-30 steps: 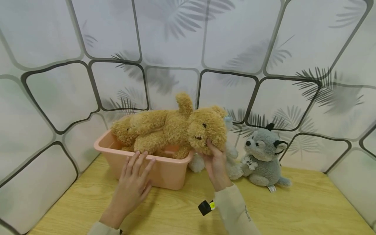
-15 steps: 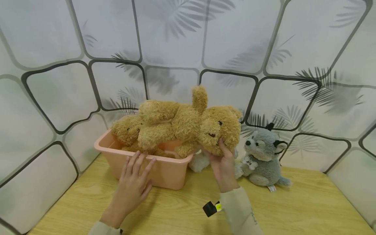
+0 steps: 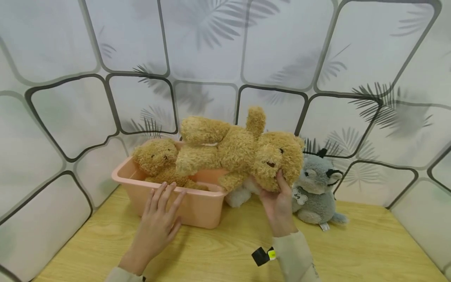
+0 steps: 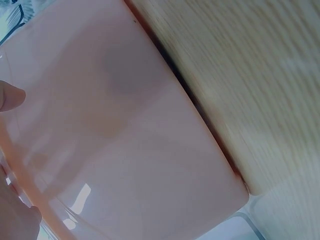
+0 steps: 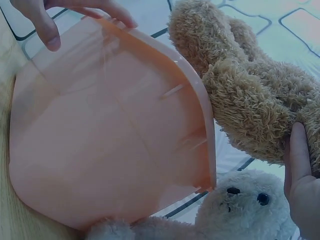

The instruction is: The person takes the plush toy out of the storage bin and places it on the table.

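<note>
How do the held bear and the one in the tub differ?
The held bear has its head to the right; the tub bear has its head to the left. The right hand grips the held bear's head; neither hand grips the tub bear, which is down inside the tub. Both have shaggy golden fur.

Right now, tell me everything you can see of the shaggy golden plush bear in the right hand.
The shaggy golden plush bear is held sideways, belly toward the head camera, head to the right and legs to the left. One arm points up; the other hangs near the rim of the pink rectangular plastic bin. A dark eye and a dark nose or mouth show. The right hand grips its head, thumb on the face. Its legs extend over the bin; I cannot tell whether it touches the rim.
</note>
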Demonstrator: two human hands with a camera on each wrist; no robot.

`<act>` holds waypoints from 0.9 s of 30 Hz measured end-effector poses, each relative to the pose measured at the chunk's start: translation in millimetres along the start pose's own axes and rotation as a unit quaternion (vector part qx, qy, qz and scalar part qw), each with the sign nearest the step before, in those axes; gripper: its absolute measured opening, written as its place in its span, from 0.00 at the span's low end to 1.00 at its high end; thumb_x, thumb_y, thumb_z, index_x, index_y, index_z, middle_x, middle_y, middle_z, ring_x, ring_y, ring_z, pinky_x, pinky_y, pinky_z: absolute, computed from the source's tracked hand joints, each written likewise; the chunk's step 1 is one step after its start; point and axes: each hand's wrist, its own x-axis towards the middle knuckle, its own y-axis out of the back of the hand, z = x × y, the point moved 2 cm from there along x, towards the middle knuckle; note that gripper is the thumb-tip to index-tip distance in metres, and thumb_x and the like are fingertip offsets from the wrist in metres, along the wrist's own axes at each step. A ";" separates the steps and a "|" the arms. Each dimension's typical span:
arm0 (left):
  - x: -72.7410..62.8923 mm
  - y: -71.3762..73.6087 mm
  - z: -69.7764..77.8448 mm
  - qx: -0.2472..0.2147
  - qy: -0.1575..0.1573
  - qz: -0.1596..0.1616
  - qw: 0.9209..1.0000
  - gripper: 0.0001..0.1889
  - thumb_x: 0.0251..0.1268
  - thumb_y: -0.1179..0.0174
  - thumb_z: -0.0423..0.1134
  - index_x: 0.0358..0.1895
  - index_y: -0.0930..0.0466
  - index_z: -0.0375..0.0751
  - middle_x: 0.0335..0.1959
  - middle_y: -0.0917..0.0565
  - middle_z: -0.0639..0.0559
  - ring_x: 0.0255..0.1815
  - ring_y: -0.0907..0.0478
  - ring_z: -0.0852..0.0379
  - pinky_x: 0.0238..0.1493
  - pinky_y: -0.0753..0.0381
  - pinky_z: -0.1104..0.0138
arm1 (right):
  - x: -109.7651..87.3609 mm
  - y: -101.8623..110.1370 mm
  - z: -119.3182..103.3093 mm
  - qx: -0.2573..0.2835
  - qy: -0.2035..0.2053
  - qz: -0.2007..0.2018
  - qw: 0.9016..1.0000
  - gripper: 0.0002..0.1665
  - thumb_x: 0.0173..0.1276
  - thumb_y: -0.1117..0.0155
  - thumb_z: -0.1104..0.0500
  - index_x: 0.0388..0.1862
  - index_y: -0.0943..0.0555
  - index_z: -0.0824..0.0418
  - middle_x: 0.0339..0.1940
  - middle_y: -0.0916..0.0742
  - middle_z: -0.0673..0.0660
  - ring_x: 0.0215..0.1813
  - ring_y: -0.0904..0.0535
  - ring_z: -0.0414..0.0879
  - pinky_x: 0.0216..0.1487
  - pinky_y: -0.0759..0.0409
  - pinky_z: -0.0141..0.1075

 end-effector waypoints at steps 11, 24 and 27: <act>-0.7 0.5 -1.0 0.001 -0.002 0.003 1.000 0.34 0.63 0.51 0.42 0.74 0.35 0.37 0.73 0.37 0.30 0.72 0.40 0.28 0.75 0.48 0.38 | -10.7 10.5 -15.6 0.046 -0.004 0.075 0.996 0.58 0.72 0.36 0.60 0.82 0.64 0.32 0.81 0.62 0.46 0.83 0.67 0.48 0.76 0.43 0.57; -2.2 -0.3 -1.1 0.003 -0.005 0.011 1.000 0.28 0.76 0.62 0.47 0.73 0.34 0.37 0.73 0.36 0.30 0.71 0.39 0.29 0.76 0.50 0.40 | -16.2 29.8 -36.5 -0.012 0.036 -0.007 0.999 0.38 0.76 0.43 0.58 0.79 0.46 0.40 0.76 0.39 0.49 0.77 0.43 0.47 0.58 0.19 0.55; -2.4 -0.2 -0.9 0.004 -0.005 0.013 1.000 0.29 0.77 0.64 0.48 0.73 0.34 0.38 0.73 0.36 0.31 0.71 0.39 0.29 0.76 0.50 0.40 | -17.6 33.3 -41.9 -0.015 0.045 -0.018 0.999 0.38 0.77 0.44 0.58 0.79 0.47 0.40 0.76 0.40 0.49 0.76 0.41 0.46 0.55 0.17 0.53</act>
